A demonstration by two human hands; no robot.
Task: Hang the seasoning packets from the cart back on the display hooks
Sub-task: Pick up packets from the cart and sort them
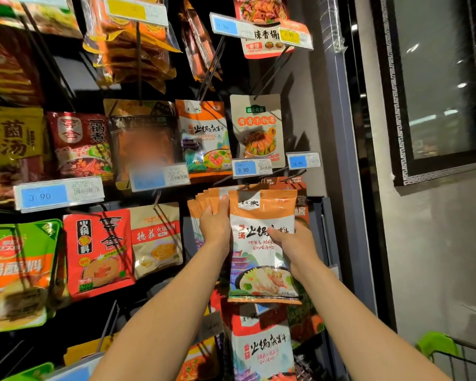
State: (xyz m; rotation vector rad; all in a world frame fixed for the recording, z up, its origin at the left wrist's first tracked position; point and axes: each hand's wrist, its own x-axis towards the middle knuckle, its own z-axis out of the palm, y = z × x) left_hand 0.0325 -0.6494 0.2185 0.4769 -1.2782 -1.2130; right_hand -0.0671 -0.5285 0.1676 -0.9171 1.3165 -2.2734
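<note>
An orange-and-white seasoning packet (pixel 261 246) is held upright in front of a display hook (pixel 248 185) under the 9.90 price tag (pixel 252 167). My right hand (pixel 294 243) grips its right edge, thumb across the front. My left hand (pixel 215 221) lies flat against a stack of matching orange packets (pixel 206 200) hanging on that hook, just left of the held packet. The packet's top edge sits at the height of the hook tip; whether its hole is on the hook cannot be told.
Rows of other packets hang on hooks to the left, above and below, with price tags sticking out. A dark frame post (pixel 341 133) borders the display on the right. The green-handled cart (pixel 445 350) shows at the bottom right corner.
</note>
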